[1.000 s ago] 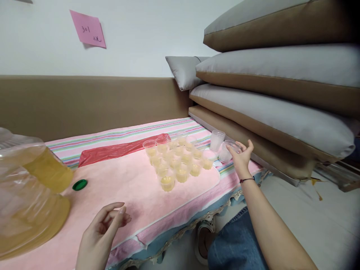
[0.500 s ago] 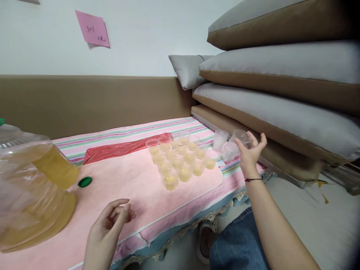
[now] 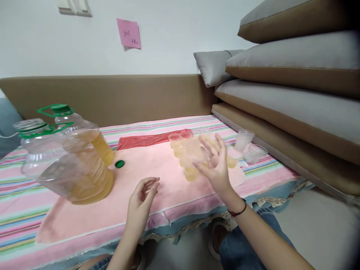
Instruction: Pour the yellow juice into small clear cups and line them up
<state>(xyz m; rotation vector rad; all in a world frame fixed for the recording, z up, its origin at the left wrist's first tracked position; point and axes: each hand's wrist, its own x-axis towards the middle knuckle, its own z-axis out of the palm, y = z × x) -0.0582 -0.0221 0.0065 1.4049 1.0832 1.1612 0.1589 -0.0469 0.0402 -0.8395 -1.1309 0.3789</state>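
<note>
Clear plastic cup in right hand, fingers spread around it, above filled cups at tabletop centre; light, thin-walled, crushable: grip sides gently. Left hand empty, half-curled near front edge.

The right hand has left the empty cups at 3 o'clock and now carries a clear cup above the full cups, toward 9 o'clock.

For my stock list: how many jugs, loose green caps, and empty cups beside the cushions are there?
Jugs: 2
Loose green cap: 1
Empty cups: 2
Total: 5
</note>
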